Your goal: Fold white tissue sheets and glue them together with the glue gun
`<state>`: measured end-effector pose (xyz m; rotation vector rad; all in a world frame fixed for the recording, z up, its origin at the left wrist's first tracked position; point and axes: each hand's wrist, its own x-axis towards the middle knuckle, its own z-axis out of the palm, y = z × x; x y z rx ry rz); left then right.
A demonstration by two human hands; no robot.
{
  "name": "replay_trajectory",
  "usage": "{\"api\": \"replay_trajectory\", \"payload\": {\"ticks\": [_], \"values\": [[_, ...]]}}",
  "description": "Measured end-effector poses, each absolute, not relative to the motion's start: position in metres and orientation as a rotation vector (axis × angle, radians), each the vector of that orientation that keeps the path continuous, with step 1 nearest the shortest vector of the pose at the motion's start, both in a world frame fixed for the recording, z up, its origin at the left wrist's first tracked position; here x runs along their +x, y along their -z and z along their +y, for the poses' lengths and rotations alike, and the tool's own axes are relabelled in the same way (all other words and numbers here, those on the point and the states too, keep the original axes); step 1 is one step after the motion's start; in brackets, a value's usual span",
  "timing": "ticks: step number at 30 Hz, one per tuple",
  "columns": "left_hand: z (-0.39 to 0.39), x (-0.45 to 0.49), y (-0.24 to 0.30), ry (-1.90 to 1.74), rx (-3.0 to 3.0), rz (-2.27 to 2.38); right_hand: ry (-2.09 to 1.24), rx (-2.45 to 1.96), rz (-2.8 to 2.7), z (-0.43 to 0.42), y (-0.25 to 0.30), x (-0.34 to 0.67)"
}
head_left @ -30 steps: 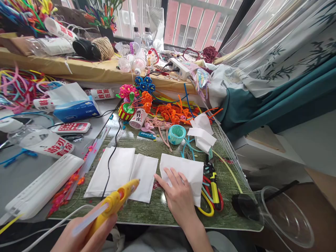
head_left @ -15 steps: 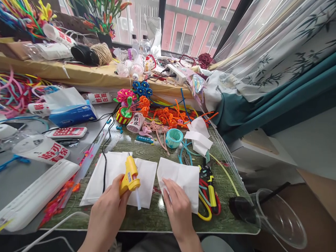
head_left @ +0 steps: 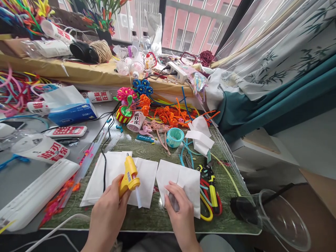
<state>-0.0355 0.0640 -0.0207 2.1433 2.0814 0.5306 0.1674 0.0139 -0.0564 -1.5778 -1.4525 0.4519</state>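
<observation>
My left hand (head_left: 110, 203) is wrapped around the handle of a yellow hot glue gun (head_left: 130, 176), its nozzle pointing away from me and a clear glue stick poking out of its back end. Under the gun lies a white tissue (head_left: 145, 171) on the green wood-grain mat. My right hand (head_left: 181, 206) rests on a second white tissue (head_left: 168, 169) to the right, fingers bent and thumb apart from them. Close by that tissue are yellow-and-black pliers (head_left: 213, 189) and scissors with a yellow handle (head_left: 208, 211).
Beyond the tissues stand a turquoise ring-shaped piece (head_left: 175, 137), orange pipe-cleaner flowers (head_left: 168, 117) and a paper cup (head_left: 136, 121). A tissue pack (head_left: 72, 110) and a long white power strip (head_left: 39, 196) lie left. A clear plastic cup (head_left: 283, 217) is at right.
My right hand has lifted its knuckles and opened a gap between thumb and fingers; the tissue under it has turned slightly. My left hand with the glue gun has barely moved.
</observation>
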Motion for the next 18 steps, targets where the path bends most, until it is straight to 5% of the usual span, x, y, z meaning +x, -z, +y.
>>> {"api": "replay_trajectory", "payload": {"ticks": [18], "values": [[0.063,-0.036,0.025,-0.546,2.318,2.109,-0.414,-1.529,-1.515,0.004,0.054,0.147]]}}
